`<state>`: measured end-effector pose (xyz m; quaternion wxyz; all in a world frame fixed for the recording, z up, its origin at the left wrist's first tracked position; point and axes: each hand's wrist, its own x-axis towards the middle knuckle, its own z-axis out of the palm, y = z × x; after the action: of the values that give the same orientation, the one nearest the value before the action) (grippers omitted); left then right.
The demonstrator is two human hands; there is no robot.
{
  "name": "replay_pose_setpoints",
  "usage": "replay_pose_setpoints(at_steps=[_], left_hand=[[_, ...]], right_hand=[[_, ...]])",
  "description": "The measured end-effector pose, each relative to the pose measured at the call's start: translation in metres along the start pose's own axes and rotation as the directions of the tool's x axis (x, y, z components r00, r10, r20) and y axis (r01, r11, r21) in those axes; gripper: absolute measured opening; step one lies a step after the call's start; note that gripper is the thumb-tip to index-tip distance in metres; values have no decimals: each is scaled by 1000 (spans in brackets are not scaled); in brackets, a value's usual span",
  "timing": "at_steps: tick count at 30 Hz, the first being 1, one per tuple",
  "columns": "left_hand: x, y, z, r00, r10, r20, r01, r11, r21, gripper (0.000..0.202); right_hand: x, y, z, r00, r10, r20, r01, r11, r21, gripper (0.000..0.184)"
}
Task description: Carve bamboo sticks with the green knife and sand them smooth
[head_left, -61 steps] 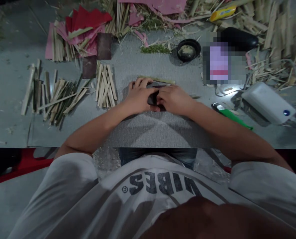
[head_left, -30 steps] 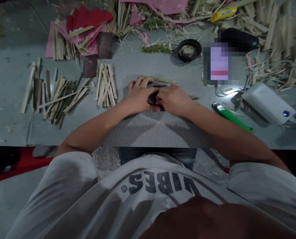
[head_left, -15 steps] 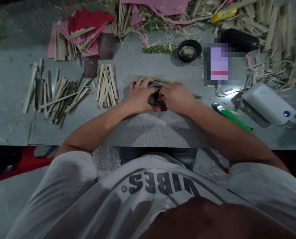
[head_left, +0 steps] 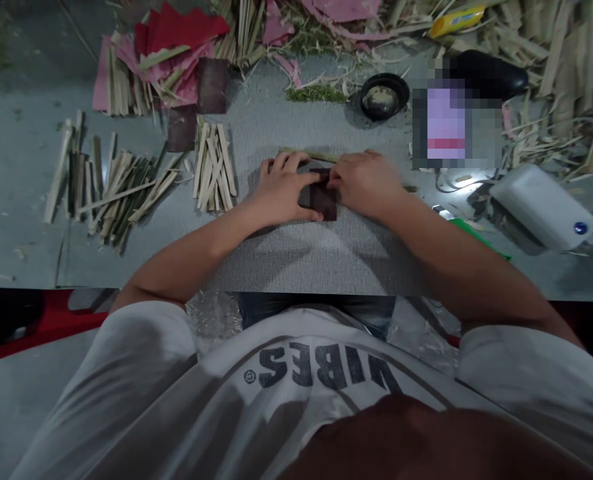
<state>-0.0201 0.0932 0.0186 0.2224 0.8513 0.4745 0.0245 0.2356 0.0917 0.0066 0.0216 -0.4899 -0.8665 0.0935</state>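
My left hand [head_left: 284,190] lies spread on the grey mat, thumb and forefinger resting on a dark brown sheet of sandpaper [head_left: 324,203]. My right hand [head_left: 369,183] is closed in a pinch at the sheet's right edge. The end of a thin bamboo stick [head_left: 409,189] shows beyond its wrist side; the rest of the stick is hidden under the hand. Just past the fingertips of both hands lies another bamboo strip [head_left: 321,157], partly covered.
Cut sticks [head_left: 215,167] lie to the left, near more sandpaper [head_left: 181,129] and red paper [head_left: 181,33]. To the right are a black bowl [head_left: 384,97], a green-handled cutter [head_left: 479,239] and a white box [head_left: 541,207] with a cord. Bamboo scraps litter the back.
My right hand has slid to the right, the stick's end moving with it, and more of the sandpaper shows. My left hand has stayed in place.
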Motion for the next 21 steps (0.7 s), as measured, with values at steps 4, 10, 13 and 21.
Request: replay_pose_setpoints(at_steps=[4,10,13,21], left_hand=[[0,0,0,1000,3,8,-3,1000,-17,91],[0,-1,1,1000,5,-7,-5,1000,-19,90],[1,-3,2,1000,15,2,-15,999,-33,94],[0,-3,3,1000,8,1,-8,1000,-20,89]], right_hand=[[-2,-6,1,1000,-7,11,7,999,32,19],[-7,-14,2,1000,2,13,-3,996,88,23],[-4,1,-1,996,86,-27,-84,995,60,23],[-9,-24,6,992,-123,34,124,992,-12,30]])
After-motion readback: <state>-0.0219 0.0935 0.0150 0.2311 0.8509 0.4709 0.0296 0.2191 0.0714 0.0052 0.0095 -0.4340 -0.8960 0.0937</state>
